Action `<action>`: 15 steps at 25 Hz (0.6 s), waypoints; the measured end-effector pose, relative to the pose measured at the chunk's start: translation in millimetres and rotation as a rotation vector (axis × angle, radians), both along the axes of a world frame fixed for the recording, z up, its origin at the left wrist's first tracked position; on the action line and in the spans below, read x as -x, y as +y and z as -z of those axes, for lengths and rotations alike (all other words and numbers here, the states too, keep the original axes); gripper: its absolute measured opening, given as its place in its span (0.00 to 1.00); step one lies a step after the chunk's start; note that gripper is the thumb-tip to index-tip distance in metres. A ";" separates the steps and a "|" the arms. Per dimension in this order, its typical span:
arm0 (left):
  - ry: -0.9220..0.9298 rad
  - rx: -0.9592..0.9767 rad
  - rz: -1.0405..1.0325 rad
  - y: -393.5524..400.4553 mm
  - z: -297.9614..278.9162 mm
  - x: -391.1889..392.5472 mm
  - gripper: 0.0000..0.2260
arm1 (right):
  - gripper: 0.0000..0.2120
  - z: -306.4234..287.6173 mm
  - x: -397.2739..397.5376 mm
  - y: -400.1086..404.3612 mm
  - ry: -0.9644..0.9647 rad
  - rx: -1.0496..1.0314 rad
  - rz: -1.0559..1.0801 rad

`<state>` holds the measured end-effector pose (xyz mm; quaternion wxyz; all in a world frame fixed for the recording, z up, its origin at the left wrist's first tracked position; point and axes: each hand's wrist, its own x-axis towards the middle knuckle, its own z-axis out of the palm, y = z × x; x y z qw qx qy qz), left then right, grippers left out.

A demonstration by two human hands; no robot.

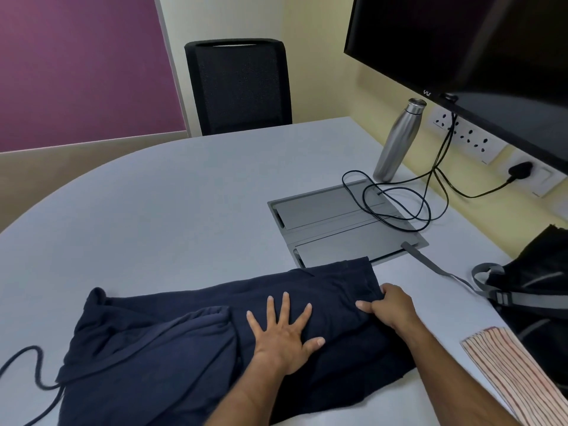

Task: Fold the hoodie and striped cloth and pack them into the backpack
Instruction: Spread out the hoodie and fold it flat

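We are pressing our spread left hand [284,339] mid-hoodie [215,327]; our right hand [388,305] is pinching its right end, long axis running left-right.

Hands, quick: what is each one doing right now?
Left hand: open, fingers spread flat, pressing down on the navy hoodie.
Right hand: fingers curled, gripping the hoodie's right edge.

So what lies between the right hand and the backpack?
In the head view, bare grey table lies between the right hand and the backpack, crossed only by the backpack's loose grey strap.
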<state>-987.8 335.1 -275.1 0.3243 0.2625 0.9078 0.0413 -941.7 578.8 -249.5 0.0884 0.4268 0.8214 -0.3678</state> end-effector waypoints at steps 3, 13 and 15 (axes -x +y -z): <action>0.034 -0.209 -0.092 2.8 -21.1 0.1 0.34 | 0.17 -28.8 -3.7 -11.6 0.049 -0.070 -0.074; -0.482 -1.092 -0.887 -6.9 -116.5 -7.2 0.27 | 0.17 -135.6 3.8 -112.8 0.290 0.048 -0.377; -0.559 -1.080 -0.958 -32.5 -123.9 -0.5 0.27 | 0.11 -142.0 3.5 -136.3 0.297 0.255 -0.360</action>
